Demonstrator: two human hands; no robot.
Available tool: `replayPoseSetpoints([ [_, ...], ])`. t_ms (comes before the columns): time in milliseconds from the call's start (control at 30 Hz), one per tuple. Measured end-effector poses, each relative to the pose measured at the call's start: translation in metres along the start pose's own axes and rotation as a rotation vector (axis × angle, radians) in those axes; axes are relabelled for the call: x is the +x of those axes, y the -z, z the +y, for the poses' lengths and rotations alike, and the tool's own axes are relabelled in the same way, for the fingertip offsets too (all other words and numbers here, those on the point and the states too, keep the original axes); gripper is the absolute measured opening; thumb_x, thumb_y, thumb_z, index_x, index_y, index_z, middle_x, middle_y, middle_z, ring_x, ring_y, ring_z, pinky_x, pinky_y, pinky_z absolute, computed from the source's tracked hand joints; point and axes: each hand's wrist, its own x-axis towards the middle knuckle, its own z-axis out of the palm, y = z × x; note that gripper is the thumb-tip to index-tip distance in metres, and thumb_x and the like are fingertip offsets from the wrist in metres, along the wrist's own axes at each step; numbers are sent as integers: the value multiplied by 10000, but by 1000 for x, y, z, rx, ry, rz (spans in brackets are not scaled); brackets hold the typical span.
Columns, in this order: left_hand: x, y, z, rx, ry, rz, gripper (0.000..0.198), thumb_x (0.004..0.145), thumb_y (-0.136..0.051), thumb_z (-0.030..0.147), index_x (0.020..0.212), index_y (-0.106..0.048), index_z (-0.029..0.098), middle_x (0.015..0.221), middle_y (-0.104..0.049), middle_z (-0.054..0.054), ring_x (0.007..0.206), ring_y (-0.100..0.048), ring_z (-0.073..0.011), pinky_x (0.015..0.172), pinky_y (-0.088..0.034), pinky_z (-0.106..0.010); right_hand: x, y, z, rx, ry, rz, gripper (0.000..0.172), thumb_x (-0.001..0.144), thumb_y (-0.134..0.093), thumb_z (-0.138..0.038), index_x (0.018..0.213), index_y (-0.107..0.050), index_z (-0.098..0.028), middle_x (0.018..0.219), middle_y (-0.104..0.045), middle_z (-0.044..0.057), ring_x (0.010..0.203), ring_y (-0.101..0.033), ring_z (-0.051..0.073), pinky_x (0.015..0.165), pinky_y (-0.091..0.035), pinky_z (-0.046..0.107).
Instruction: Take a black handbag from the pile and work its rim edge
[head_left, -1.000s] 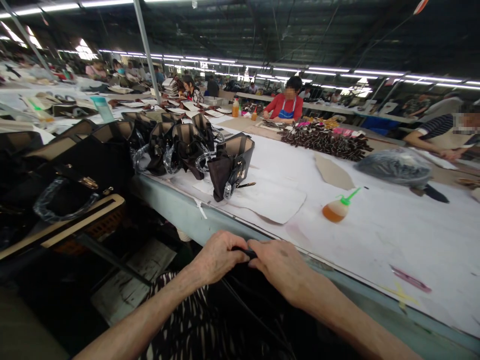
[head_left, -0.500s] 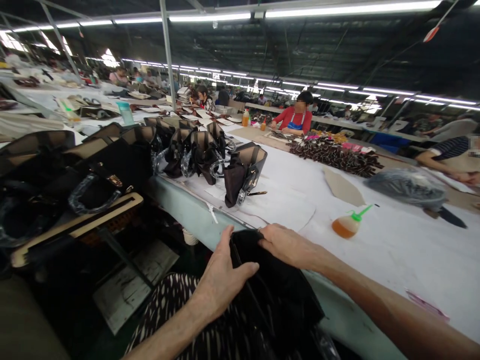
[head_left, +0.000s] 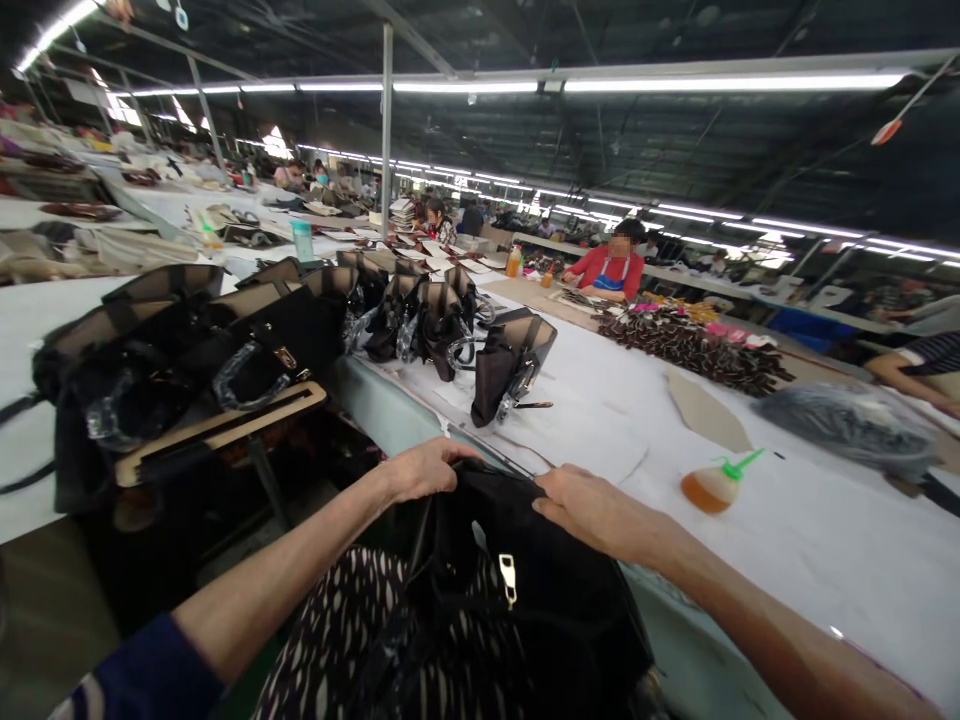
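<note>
Black handbag (head_left: 566, 575) | top edge gripped by left hand (head_left: 420, 471) and right hand (head_left: 583, 502), spaced apart | body positioned below that edge

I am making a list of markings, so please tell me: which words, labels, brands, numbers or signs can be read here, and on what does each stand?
No text can be read anywhere in view.
Held black bag, gold-coloured metal piece: no lettering can be made out.
Squeeze bottle: no lettering visible.
Metal fittings on the other bags: too small to tell.
</note>
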Motion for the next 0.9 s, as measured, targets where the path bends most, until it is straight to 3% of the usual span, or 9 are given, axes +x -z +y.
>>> replayPoseSetpoints([
  [133,7,-20,-11,13,-16,-92,495,468,-488,68,939,-620,135,679,-585,16,557,-478,-113,475,-340,-193,-18,-19,13,63,-26,2,225,855,-395,-230,725,-567,-168,748,-643,69,727,-608,190,605,-395,258],
  [300,14,-54,-21,148,-115,7,265,642,-500,184,868,-627,130,706,-575,-1,632,-495,-135,550,-372,-214,-34,-35,23,186,-102,-35,201,841,-418,-212,690,-548,-180,709,-636,37,679,-591,166,585,-377,242],
  [400,17,-61,-17,248,-128,38,232,671,-481,200,840,-630,144,674,-553,10,617,-477,-133,538,-350,-213,-39,-39,21,153,-237,32,110,827,-482,-247,842,-566,-178,761,-642,56,733,-594,209,629,-391,278],
  [433,17,-62,-15,276,-127,40,236,670,-472,189,838,-632,150,666,-550,14,611,-474,-132,529,-338,-211,-40,-40,19,141,-262,72,152,814,-508,-246,942,-554,-176,808,-647,64,776,-594,228,658,-395,295],
  [500,17,-64,-13,321,-128,51,256,667,-449,167,839,-637,159,661,-555,17,603,-472,-131,520,-321,-212,-43,-41,15,172,-229,152,322,793,-530,-201,1112,-480,-195,932,-639,61,865,-582,234,720,-394,312],
  [567,16,-66,-12,356,-144,65,267,672,-429,158,827,-646,163,661,-564,19,605,-472,-131,527,-317,-215,-45,-41,13,257,-130,207,384,778,-513,-135,1143,-449,-238,1041,-601,29,935,-553,202,772,-382,297],
  [767,14,-78,-10,424,-205,127,276,711,-419,186,821,-671,170,678,-581,13,652,-476,-144,568,-330,-225,-37,-42,10,426,-101,210,244,769,-511,-127,984,-502,-242,929,-586,-16,893,-532,173,775,-379,289],
  [900,14,-80,-9,440,-210,152,270,737,-418,209,831,-668,169,699,-598,6,680,-492,-153,593,-344,-231,-30,-46,8,455,-70,327,227,754,-523,-98,937,-495,-230,994,-554,-5,895,-526,165,794,-392,296],
])
